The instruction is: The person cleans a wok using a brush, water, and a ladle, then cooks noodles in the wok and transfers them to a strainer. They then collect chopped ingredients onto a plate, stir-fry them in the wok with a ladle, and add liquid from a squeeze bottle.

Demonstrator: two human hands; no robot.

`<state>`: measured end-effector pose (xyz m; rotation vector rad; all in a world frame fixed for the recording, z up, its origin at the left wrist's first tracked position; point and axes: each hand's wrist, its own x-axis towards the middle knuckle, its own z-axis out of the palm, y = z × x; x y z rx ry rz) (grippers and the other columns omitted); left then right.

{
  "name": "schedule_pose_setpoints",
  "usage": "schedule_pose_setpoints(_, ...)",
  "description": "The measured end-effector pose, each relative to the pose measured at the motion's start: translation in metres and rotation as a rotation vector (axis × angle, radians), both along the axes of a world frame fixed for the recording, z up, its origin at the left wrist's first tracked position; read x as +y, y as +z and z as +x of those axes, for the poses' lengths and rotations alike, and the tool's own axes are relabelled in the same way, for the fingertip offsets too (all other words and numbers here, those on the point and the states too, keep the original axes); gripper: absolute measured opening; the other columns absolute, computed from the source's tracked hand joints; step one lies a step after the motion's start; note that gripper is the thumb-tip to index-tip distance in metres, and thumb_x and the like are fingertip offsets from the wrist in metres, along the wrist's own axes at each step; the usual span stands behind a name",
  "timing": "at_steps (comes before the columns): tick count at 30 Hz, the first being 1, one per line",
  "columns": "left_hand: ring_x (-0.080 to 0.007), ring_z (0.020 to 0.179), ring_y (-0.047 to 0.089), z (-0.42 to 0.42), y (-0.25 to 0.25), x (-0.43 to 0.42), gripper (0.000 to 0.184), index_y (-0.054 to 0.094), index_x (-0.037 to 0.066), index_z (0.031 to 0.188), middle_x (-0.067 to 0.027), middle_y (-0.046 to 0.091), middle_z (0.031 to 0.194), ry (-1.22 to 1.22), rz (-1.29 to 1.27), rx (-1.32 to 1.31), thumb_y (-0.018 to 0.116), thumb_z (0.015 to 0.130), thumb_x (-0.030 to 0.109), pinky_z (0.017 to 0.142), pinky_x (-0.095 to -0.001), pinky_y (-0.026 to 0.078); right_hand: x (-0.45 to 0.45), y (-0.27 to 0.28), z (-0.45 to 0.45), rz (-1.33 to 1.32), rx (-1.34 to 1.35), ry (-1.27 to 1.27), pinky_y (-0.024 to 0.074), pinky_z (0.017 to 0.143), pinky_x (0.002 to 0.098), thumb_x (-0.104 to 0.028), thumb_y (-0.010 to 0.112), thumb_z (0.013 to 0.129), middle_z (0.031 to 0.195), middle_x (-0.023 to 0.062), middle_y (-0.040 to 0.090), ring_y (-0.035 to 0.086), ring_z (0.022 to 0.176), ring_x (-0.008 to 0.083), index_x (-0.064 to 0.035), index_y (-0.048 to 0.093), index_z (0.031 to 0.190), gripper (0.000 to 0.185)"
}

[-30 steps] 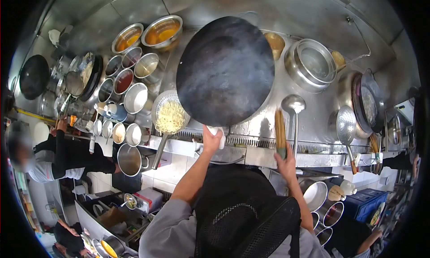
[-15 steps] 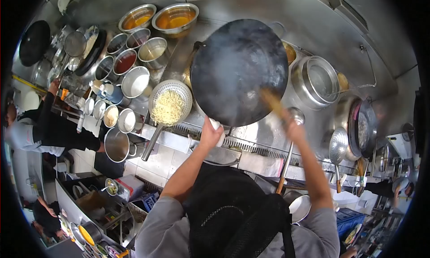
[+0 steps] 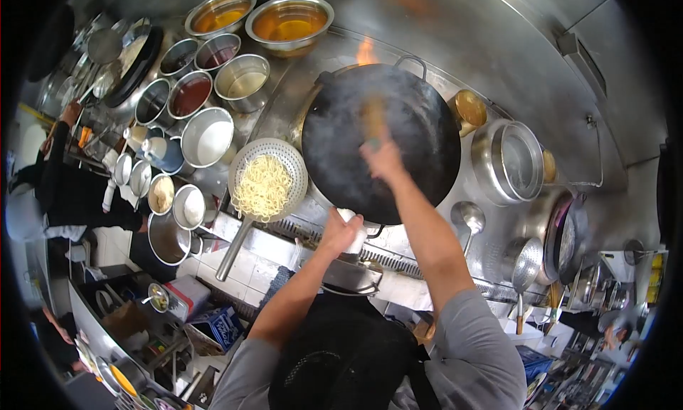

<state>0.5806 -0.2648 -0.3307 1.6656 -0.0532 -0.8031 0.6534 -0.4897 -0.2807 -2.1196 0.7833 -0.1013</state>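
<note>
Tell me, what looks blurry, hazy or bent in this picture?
Head view: the brush in the right hand is blurred, and smoke hazes the wok; same head view: the noodles look sharper, while the wide lens seems to bow straight edges and leaves the corners black.

No word, number or sign could be read with certainty. Blue box (image 3: 222,327), low on left side of view: pale lettering on its printed face, set at a slant, too small and soft to spell out; brand could not be told. Yellow patches (image 3: 656,266) near far right edge: too blurred to tell whether they were labels or bore any print.
</note>
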Motion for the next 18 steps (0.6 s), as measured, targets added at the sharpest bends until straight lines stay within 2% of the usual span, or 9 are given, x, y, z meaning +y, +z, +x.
schedule_pose_setpoints(2, -0.0286, 0.105, 0.067, 0.006, -0.003, 0.003, 0.07, 0.04, -0.011, 0.138, -0.022, 0.066, 0.118, -0.069, 0.017, -0.065, 0.073, 0.092, 0.031, 0.093, -0.0397, 0.054, 0.046, 0.03, -0.019, 0.338, 0.109, 0.27, 0.0582, 0.057, 0.0355, -0.028, 0.077, 0.091, 0.083, 0.0157, 0.071, 0.067, 0.058, 0.0235, -0.0241, 0.027, 0.166, 0.09)
schedule_pose_setpoints(4, -0.0292, 0.11, 0.065, 0.009, 0.006, 0.007, 0.071, 0.04, -0.011, 0.14, -0.0232, 0.065, 0.122, -0.111, 0.09, -0.079, 0.071, 0.093, 0.032, 0.098, -0.0399, 0.051, 0.006, 0.046, -0.042, 0.58, 0.163, 0.352, 0.0575, 0.055, 0.0339, -0.031, 0.08, 0.088, 0.088, 0.015, 0.072, 0.066, 0.058, 0.021, -0.0237, 0.037, 0.164, 0.087)
schedule_pose_setpoints(7, -0.03, 0.116, 0.063, 0.011, 0.004, 0.006, 0.067, 0.041, -0.011, 0.14, -0.0238, 0.062, 0.128, -0.104, -0.014, -0.041, 0.07, 0.095, 0.03, 0.102, -0.0388, 0.048, -0.04, 0.02, -0.055, 0.015, 0.21, 0.078, 0.0594, 0.058, 0.035, -0.033, 0.081, 0.088, 0.105, 0.0152, 0.073, 0.069, 0.065, 0.0195, -0.017, 0.045, 0.16, 0.082)
schedule_pose_setpoints(9, -0.0301, 0.116, 0.064, 0.01, 0.0, 0.006, 0.066, 0.042, -0.011, 0.14, -0.0241, 0.063, 0.127, -0.114, -0.007, -0.058, 0.07, 0.095, 0.029, 0.102, -0.0388, 0.049, -0.009, 0.035, -0.068, 0.101, 0.227, 0.16, 0.0612, 0.065, 0.0382, -0.036, 0.08, 0.088, 0.113, 0.0147, 0.072, 0.071, 0.074, 0.0205, -0.015, 0.042, 0.161, 0.085)
schedule_pose_setpoints(11, -0.0303, 0.115, 0.064, 0.014, 0.005, 0.013, 0.066, 0.042, -0.011, 0.139, -0.0244, 0.064, 0.126, -0.146, 0.02, -0.069, 0.07, 0.096, 0.029, 0.101, -0.0388, 0.049, 0.008, 0.057, -0.092, 0.416, 0.421, 0.569, 0.0602, 0.068, 0.0331, -0.039, 0.08, 0.09, 0.13, 0.0123, 0.066, 0.068, 0.098, 0.0203, -0.0219, 0.04, 0.163, 0.085)
schedule_pose_setpoints(13, -0.0303, 0.113, 0.066, 0.017, 0.034, 0.021, 0.063, 0.043, -0.011, 0.138, -0.0252, 0.066, 0.123, -0.105, -0.02, -0.026, 0.07, 0.095, 0.027, 0.1, -0.0389, 0.05, -0.045, 0.112, -0.108, 0.488, 0.73, 0.502, 0.0614, 0.078, 0.0371, -0.045, 0.085, 0.085, 0.142, 0.0064, 0.062, 0.061, 0.12, 0.0216, -0.0279, 0.048, 0.158, 0.084)
schedule_pose_setpoints(14, -0.0303, 0.113, 0.066, 0.018, 0.039, 0.023, 0.063, 0.043, -0.011, 0.138, -0.0252, 0.066, 0.123, -0.115, -0.027, -0.025, 0.07, 0.095, 0.027, 0.1, -0.0389, 0.05, -0.083, 0.116, -0.12, 0.313, 0.808, 0.315, 0.0623, 0.079, 0.0407, -0.045, 0.088, 0.081, 0.142, 0.0068, 0.063, 0.063, 0.12, 0.024, -0.0266, 0.052, 0.156, 0.084)
schedule_pose_setpoints(17, -0.0418, 0.108, 0.07, 0.023, 0.047, 0.026, 0.056, 0.048, -0.011, 0.127, -0.0314, 0.069, 0.113, -0.044, -0.004, -0.067, 0.07, 0.093, 0.027, 0.098, -0.0443, 0.051, -0.128, 0.104, -0.133, -0.697, 0.187, -0.162, 0.0598, 0.084, 0.0439, -0.034, 0.077, 0.095, 0.139, 0.0157, 0.066, 0.07, 0.11, 0.0309, -0.0152, 0.049, 0.156, 0.07)
schedule_pose_setpoints(18, -0.0418, 0.108, 0.07, 0.024, 0.048, 0.026, 0.056, 0.048, -0.011, 0.127, -0.0314, 0.069, 0.113, -0.046, -0.006, -0.067, 0.07, 0.093, 0.027, 0.098, -0.0443, 0.051, -0.127, 0.089, -0.114, -0.658, -0.099, -0.346, 0.0564, 0.092, 0.044, -0.033, 0.076, 0.095, 0.145, 0.0231, 0.058, 0.068, 0.116, 0.0365, -0.0091, 0.044, 0.157, 0.074)
